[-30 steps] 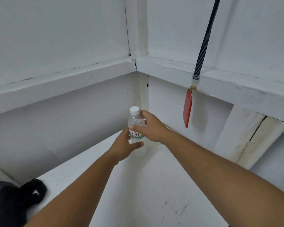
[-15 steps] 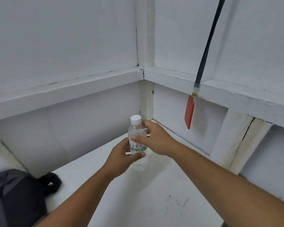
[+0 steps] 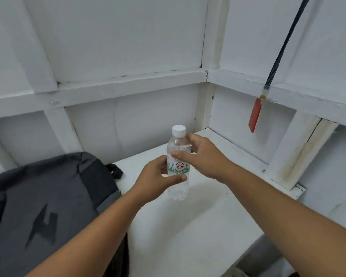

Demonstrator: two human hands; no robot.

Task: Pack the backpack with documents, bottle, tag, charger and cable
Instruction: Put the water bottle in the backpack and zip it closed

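Both arms reach forward over the white table point(image 3: 198, 226), meeting at a clear plastic water bottle point(image 3: 178, 166) held upright above it. The left hand point(image 3: 156, 180) cups the bottle's lower half from the left, thumb pressed across the front below the label, fingers curled behind. The right hand point(image 3: 204, 154) comes in from the right, thumb across the front above the label, fingers wrapped around the shoulder under the white cap point(image 3: 179, 130). A grey backpack point(image 3: 48, 206) lies left of the arms. A red tag point(image 3: 254, 115) hangs from a black strap point(image 3: 282, 48) at right.
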